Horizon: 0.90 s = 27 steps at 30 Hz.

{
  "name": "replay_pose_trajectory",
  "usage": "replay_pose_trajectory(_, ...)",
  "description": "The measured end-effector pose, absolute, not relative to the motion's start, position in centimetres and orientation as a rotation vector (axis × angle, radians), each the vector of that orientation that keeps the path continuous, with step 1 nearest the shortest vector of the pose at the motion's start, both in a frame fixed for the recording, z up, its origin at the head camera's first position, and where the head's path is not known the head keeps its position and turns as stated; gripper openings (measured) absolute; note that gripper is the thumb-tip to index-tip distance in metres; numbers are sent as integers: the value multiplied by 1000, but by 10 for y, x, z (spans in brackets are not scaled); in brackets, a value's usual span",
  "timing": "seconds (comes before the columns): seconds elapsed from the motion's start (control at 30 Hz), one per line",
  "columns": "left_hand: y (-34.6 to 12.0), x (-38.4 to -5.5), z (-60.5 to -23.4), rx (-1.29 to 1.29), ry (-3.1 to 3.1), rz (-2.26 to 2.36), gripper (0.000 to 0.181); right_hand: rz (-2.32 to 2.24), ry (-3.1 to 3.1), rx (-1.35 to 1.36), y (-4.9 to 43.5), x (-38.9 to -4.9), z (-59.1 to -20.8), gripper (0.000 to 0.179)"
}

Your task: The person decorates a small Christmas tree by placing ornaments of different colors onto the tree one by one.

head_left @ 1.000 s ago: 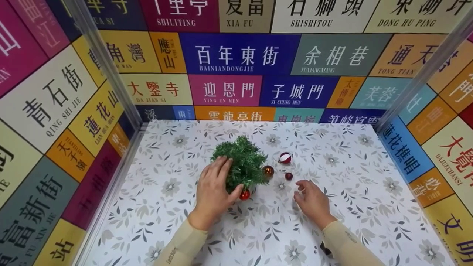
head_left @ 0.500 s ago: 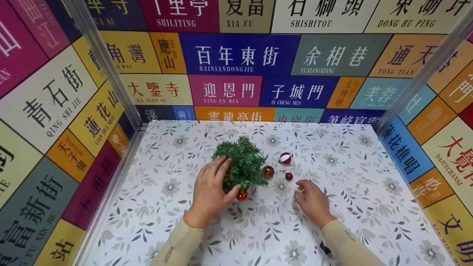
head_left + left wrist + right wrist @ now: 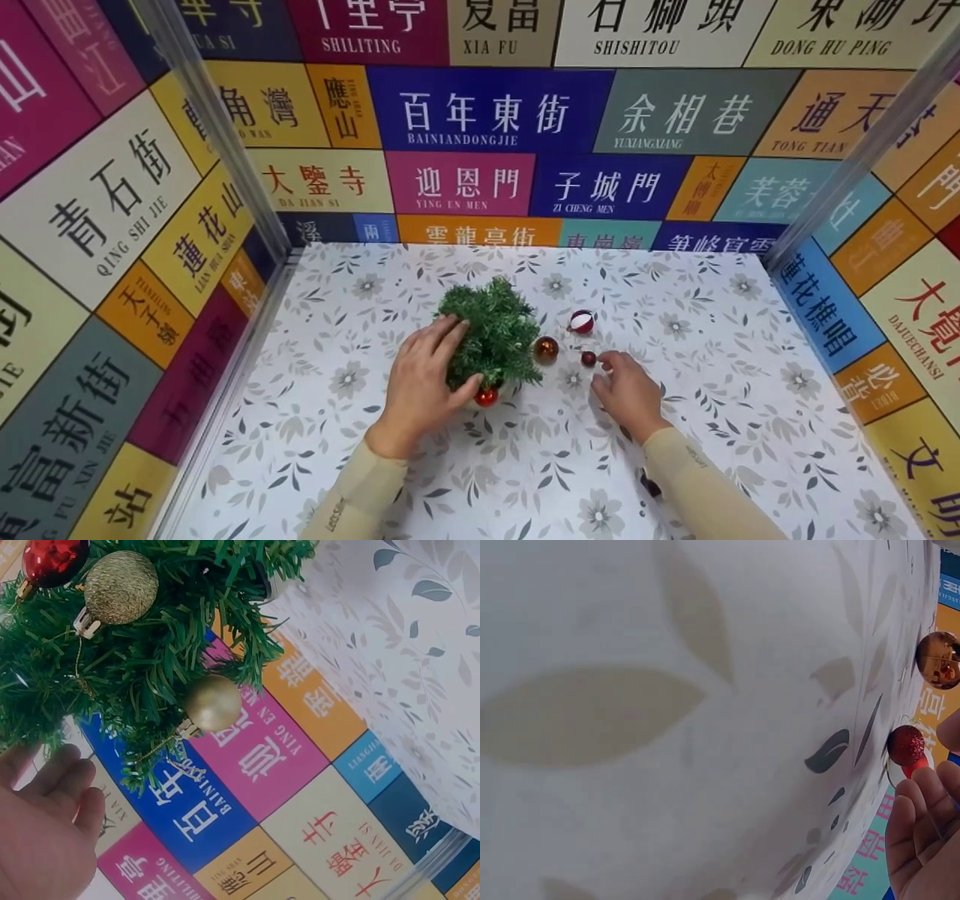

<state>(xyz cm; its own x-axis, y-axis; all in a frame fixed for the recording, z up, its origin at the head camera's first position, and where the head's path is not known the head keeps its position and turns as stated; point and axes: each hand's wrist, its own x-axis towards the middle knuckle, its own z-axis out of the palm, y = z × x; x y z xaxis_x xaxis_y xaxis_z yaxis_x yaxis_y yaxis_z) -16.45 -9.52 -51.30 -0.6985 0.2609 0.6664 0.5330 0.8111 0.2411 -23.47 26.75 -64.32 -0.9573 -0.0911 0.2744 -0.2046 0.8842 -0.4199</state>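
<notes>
A small green artificial Christmas tree [image 3: 495, 330] stands mid-table, a shiny red bauble [image 3: 486, 397] hanging on its near side. In the left wrist view its branches carry a gold glitter bauble [image 3: 120, 586] and a matte gold bauble [image 3: 213, 703]. My left hand [image 3: 427, 375] lies along the tree's left side, fingers relaxed at the branches, thumb beside the red bauble. My right hand [image 3: 628, 394], fingers loosely bent, is right by a small dark red glitter bauble [image 3: 589, 358]; in the right wrist view this bauble [image 3: 907, 745] is just beyond the fingertips.
A bronze bauble [image 3: 546, 349] sits close to the tree's right side. Behind it lies a red-and-white striped bauble [image 3: 581, 322]. The white tabletop [image 3: 712, 420] has a leaf and flower print. Panels with Chinese lettering [image 3: 487, 109] enclose the back and sides.
My right hand has moved forward and slightly left, up to the small dark red bauble. My left hand has shifted a little left, and the hanging red bauble has moved left too.
</notes>
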Motion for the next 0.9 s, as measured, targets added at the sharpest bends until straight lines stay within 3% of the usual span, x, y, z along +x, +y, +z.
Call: replay_pose_trajectory(0.9,-111,-163,-511,-625,-2409,-574,73,562,-2805,299,256,-258,-653,34)
